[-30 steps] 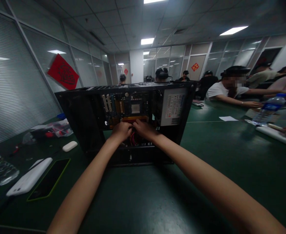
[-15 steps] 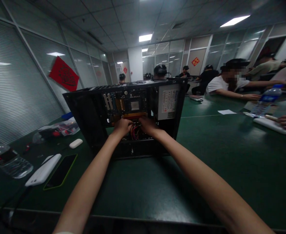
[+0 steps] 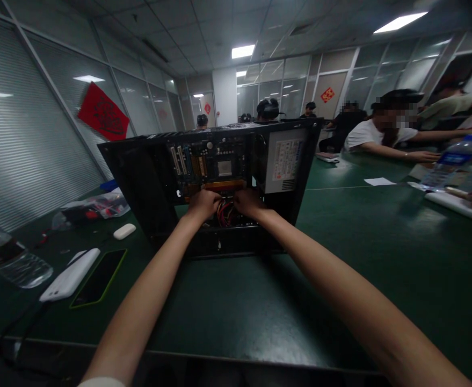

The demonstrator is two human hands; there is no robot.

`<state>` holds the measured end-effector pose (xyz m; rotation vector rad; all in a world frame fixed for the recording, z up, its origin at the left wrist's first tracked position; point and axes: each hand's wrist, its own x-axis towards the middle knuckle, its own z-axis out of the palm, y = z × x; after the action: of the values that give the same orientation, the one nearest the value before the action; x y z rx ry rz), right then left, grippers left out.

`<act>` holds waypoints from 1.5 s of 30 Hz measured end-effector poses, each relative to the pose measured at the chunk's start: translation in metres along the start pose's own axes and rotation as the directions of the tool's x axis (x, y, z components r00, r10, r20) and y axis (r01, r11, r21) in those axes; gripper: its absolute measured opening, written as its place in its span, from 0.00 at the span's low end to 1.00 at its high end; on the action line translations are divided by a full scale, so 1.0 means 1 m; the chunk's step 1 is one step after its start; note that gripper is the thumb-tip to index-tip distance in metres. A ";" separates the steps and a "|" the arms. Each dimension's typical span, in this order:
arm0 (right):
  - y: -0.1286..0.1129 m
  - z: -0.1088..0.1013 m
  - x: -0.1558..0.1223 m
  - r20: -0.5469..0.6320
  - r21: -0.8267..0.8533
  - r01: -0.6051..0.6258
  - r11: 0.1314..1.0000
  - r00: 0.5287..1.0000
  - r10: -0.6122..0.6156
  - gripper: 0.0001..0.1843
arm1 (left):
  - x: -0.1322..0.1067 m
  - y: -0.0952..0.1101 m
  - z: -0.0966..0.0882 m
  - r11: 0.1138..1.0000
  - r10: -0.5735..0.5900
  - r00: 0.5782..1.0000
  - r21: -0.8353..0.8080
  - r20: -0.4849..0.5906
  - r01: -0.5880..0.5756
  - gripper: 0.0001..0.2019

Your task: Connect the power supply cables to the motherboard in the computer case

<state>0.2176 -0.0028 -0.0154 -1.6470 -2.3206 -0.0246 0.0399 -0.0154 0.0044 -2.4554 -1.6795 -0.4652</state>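
An open black computer case [image 3: 139,183] stands on the green table [image 3: 380,252], its inside facing me. A motherboard [image 3: 213,164] with card slots and a grey power supply [image 3: 286,160] show inside. Both my arms reach in. My left hand [image 3: 203,204] and my right hand [image 3: 247,202] are curled just below an orange strip on the board, on either side of a bundle of red cables [image 3: 225,214]. Their fingers point away from me, and what they hold is hidden.
At the left lie a white power bank [image 3: 70,275], a dark phone [image 3: 99,278], a white mouse [image 3: 124,231], a plastic bottle [image 3: 12,260] and bagged parts [image 3: 94,207]. Another bottle [image 3: 449,164] stands at the right. Other people sit along the far right of the table.
My hands have stayed in the same place inside the case, now slightly further apart. The view has shifted a little, as my head moved.
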 end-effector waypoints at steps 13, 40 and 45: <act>0.000 0.001 -0.005 -0.017 -0.014 0.014 1.000 1.000 -0.014 0.19 | -0.001 -0.001 0.002 0.998 0.039 0.999 0.043 -0.004 -0.039 0.15; -0.039 -0.016 0.043 -0.259 0.894 0.205 0.397 0.962 0.087 0.30 | -0.005 0.000 -0.002 0.997 -0.062 0.997 0.057 0.039 0.060 0.13; -0.045 -0.008 0.042 -0.286 0.915 0.248 0.318 0.955 0.080 0.31 | -0.005 0.002 -0.004 0.993 -0.094 0.994 0.072 0.048 0.090 0.13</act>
<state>0.1655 0.0187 0.0098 -0.7730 -1.5512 0.8798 0.0394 -0.0217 0.0067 -2.3684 -1.8031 -0.3507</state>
